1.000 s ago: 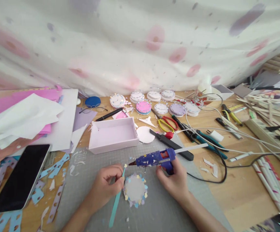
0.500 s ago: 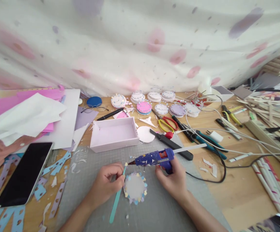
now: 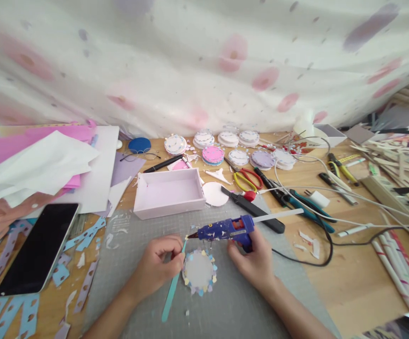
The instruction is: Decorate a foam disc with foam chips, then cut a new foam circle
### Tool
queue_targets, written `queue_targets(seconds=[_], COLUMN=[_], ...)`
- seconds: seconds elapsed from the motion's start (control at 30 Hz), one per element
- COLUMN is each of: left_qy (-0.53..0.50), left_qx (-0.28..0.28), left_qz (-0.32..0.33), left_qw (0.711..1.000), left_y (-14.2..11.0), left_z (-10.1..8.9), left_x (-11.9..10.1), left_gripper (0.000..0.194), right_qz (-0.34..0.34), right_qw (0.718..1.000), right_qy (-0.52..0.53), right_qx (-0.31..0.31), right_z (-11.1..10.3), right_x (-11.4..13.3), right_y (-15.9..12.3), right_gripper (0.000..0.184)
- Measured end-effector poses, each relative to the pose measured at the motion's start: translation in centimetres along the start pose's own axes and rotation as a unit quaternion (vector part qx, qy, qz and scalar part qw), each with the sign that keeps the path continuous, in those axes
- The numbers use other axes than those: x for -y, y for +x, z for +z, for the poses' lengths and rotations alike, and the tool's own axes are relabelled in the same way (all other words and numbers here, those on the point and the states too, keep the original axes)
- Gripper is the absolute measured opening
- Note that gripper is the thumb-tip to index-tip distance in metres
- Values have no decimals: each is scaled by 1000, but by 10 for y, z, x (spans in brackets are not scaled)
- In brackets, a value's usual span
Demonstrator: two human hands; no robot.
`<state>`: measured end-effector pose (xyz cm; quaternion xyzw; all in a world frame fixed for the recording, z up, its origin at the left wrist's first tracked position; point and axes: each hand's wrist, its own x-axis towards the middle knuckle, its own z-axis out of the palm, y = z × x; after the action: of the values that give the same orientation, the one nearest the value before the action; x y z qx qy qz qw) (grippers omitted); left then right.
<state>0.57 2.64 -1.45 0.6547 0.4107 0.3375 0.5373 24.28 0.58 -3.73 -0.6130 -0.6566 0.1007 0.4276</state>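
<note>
My left hand (image 3: 162, 260) pinches a pair of teal tweezers (image 3: 170, 299), their tips pointing away from me. A tiny pale yellow piece (image 3: 186, 238) sits at those tips. My right hand (image 3: 256, 261) is closed round the handle of a blue glue gun (image 3: 222, 230), whose nozzle points left and meets the small piece, or nearly so. A white glue stick (image 3: 278, 215) juts from the gun's back. Below the nozzle, on the grey cutting mat (image 3: 137, 310), lies a round disc (image 3: 200, 272) edged with small pastel cut-outs in yellow, blue and lilac.
A pale pink open box (image 3: 169, 205) stands behind my hands, beside a white paper circle (image 3: 215, 194). Several decorated discs (image 3: 213, 154) line the back. Scissors (image 3: 245, 179), a black cutter (image 3: 254, 209), pliers (image 3: 312, 207) and cables lie right. A phone (image 3: 38, 249) and paper scraps lie left.
The view has shifted slightly, so the table things sit a little to the right and higher. The glue gun's nozzle is slightly closer to the piece at the tweezers' tips. Both grips are the same.
</note>
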Motion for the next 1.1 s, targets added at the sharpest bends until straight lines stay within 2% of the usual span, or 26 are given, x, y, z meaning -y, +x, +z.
queue_targets(seconds=[0.33,0.47,0.53,0.67,0.83,0.97,1.03,1.1], left_qy=[-14,-16,-15,-11,-4,-2,-1,1], left_qx=[7,11,12,8,-6,-26,-34,-38], left_qz=[0,-1,-1,1,5,15,25,33], left_qw=[1000,1000,1000,1000,1000,1000,999,999], left_y=[0,-1,-1,-1,-2,-5,-8,-14], left_z=[0,0,0,0,-2,-4,-2,1], left_x=[0,0,0,0,-3,-11,-19,-28], left_gripper=[28,27,27,28,27,27,27,27], right_qz=[-44,-72,-64,7,110,191,239,253], right_qw=[998,993,992,990,969,951,935,930], right_qy=[-44,-78,-80,-51,-84,-135,-177,-196], right_qx=[-21,-53,-72,-130,-204,-202,-196,-179], right_z=[-5,-6,-7,-18,-63,-103,-115,-120], right_x=[3,2,2,0,-21,-56,-75,-89], right_y=[2,1,2,6,-4,-36,-50,-57], right_gripper=[9,11,9,22,36,37,37,39])
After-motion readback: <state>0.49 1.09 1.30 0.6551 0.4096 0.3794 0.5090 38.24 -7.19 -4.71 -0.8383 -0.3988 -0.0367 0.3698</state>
